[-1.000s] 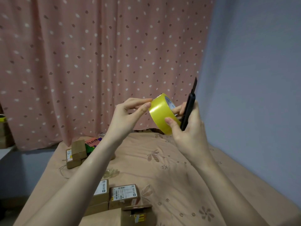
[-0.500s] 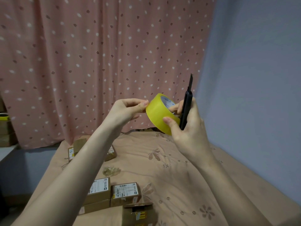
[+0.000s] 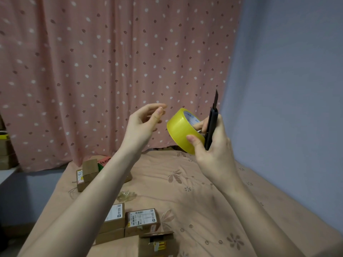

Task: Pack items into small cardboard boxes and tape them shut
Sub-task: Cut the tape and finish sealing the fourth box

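So going left to right: the small cardboard boxes (image 3: 142, 220) sat low on the bed (image 3: 204, 201), well below both hands, with another box (image 3: 87, 173) further back near the curtain (image 3: 111, 71). The left hand (image 3: 141, 127) hovered in the air with fingers loosely spread and the thumb and forefinger close together but gripping nothing, just beside the tape roll (image 3: 182, 133) without touching it. The roll was off to that hand's right, tilted so its hole faced up and toward the wall, yellow band facing the left fingertips. The right hand (image 3: 213, 145) was clamped on the roll, thumb on the outer band and fingers through the core, and it also gripped a black utility knife (image 3: 211, 125) standing nearly upright, blade pointing up. I'd guess the next thing was picking the loose tape end, and the left hand was the free one for that. I couldn't spot the tape end. Plenty of open air around, but that blade sat right behind the roll, so reaching over it looked sketchy.
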Motion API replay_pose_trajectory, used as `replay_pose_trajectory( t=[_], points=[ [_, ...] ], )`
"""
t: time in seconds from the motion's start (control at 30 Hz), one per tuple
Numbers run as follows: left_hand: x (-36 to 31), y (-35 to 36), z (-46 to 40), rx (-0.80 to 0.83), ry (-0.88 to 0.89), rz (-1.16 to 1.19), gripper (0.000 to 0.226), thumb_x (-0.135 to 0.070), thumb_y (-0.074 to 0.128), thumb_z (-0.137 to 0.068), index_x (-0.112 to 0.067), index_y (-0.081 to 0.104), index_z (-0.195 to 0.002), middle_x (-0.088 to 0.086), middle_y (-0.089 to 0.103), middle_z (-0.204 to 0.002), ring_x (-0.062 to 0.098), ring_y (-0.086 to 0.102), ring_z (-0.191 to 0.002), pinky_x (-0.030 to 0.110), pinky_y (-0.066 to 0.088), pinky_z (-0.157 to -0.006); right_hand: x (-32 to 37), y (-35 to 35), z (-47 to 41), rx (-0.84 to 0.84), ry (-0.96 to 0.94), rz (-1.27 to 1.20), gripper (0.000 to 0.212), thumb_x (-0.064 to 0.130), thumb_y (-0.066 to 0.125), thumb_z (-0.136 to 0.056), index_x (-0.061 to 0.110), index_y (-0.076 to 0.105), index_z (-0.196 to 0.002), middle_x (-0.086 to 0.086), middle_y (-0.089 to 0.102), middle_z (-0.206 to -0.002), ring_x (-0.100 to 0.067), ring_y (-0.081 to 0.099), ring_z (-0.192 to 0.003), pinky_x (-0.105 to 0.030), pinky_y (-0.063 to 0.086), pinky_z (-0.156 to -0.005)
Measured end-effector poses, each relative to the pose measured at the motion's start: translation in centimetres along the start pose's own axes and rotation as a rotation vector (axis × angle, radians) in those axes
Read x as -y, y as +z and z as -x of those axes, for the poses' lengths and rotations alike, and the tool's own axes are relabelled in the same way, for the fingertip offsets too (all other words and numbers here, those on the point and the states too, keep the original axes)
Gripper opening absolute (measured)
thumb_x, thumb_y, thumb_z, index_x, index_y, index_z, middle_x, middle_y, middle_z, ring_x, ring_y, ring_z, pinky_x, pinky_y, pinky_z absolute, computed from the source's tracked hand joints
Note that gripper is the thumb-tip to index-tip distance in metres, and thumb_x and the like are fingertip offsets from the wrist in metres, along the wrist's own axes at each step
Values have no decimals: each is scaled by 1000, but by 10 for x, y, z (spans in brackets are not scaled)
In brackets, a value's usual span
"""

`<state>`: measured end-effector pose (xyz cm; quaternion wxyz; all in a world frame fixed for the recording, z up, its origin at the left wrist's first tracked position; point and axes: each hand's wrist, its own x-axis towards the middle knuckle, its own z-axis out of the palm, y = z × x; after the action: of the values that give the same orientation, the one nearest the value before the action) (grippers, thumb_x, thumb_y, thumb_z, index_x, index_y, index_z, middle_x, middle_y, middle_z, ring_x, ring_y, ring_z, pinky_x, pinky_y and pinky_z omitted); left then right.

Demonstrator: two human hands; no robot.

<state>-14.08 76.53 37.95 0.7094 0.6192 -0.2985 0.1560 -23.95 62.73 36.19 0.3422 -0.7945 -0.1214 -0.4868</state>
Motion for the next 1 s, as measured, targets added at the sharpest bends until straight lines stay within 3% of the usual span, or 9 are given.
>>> replay_pose_trajectory(
  t=[0.13,0.3,0.43,0.5,0.6,0.73,0.87,1.0],
  points=[
    [1,2,3,76,62,-57,19,-25,57,-93,-30,67,-108,1,68,-106,1,57,-86,13,43,-72,1,-3,-1,-17,-23,-2,38,8,66,-85,32,37,-84,30,53,-83,7,53,-75,-11,38,-66],
    [1,9,8,55,130,-3,13,-19,65,-88,-25,73,-97,-5,70,-99,0,62,-88,16,47,-76,3,-4,-2,-21,-28,-6,39,10,66,-85,34,36,-84,27,54,-85,8,53,-76,-8,39,-65],
    [-5,4,3,111,24,30,6,-24,70,-82,-27,75,-85,-12,72,-83,-4,60,-77,11,45,-66,4,-8,-2,-22,-42,-7,38,10,66,-83,33,36,-85,32,53,-86,8,53,-77,-7,39,-67],
    [-7,0,-1,183,-63,10,4,-29,71,-81,-26,74,-82,-12,71,-81,-1,59,-77,18,45,-71,4,-10,-2,-4,-39,-19,33,12,66,-82,31,39,-88,32,54,-87,9,53,-78,-7,38,-69],
    [-8,-4,-6,209,-94,-35,6,-27,69,-83,-24,72,-79,-12,69,-74,-1,58,-70,23,42,-74,4,-11,-2,30,-23,-37,30,11,67,-82,25,41,-89,28,56,-90,8,54,-80,-5,39,-68],
    [-8,-2,-7,201,-28,-107,12,-19,65,-88,-19,68,-76,-12,61,-61,-1,51,-59,11,40,-61,5,-10,-2,68,-26,-29,31,8,66,-84,22,38,-87,17,57,-95,4,55,-78,-5,39,-65],
    [-6,0,-8,266,2,-227,19,-18,54,-95,-13,64,-81,1,50,-70,10,40,-66,24,37,-63,4,-9,-3,101,-36,-14,26,8,64,-84,19,41,-89,13,57,-94,-1,55,-76,-11,41,-65],
    [-5,4,-12,273,26,-290,24,-19,46,-99,-19,58,-78,-3,46,-69,10,38,-64,19,34,-60,4,-9,-5,76,-39,5,33,11,63,-85,31,36,-85,17,56,-93,1,54,-76,-9,39,-64]
  ],
)
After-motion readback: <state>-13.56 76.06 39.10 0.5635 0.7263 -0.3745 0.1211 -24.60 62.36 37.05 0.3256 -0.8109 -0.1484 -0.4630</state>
